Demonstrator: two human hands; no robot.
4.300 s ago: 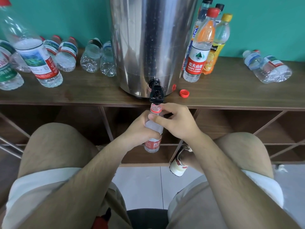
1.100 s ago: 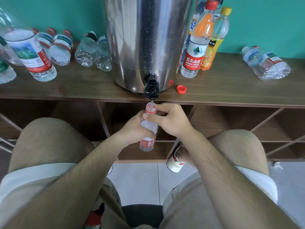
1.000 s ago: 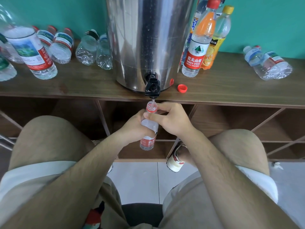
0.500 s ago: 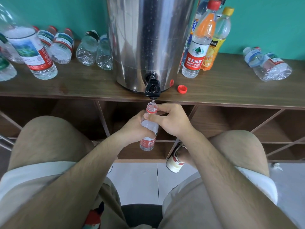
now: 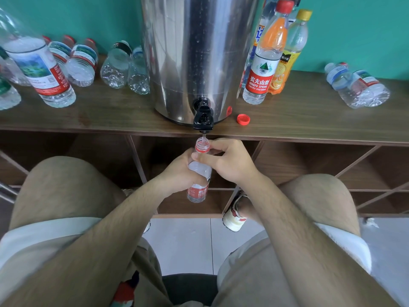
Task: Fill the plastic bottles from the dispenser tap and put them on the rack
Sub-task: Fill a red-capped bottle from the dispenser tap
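Bottle [image 5: 199, 172] mouth just below tap [image 5: 203, 118], at its 6 o'clock, catching the stream. Left hand [image 5: 177, 173] grips body; right hand [image 5: 230, 165] pinches neck to steady aim. Cap [image 5: 243, 119] parked on desk [image 5: 309, 120], 3 o'clock of tap.

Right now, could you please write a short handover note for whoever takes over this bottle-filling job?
Left hand: grip round the body of the open bottle.
Right hand: pinches its neck, with the mouth held just under the black tap of the steel dispenser; a thin stream seems to run in.
Red cap lies on the wooden shelf, right of the tap.
Done: filling is under way; the level is unclear.
Left: finish filling, cap it, rack it, then do the empty bottles lying to the left.
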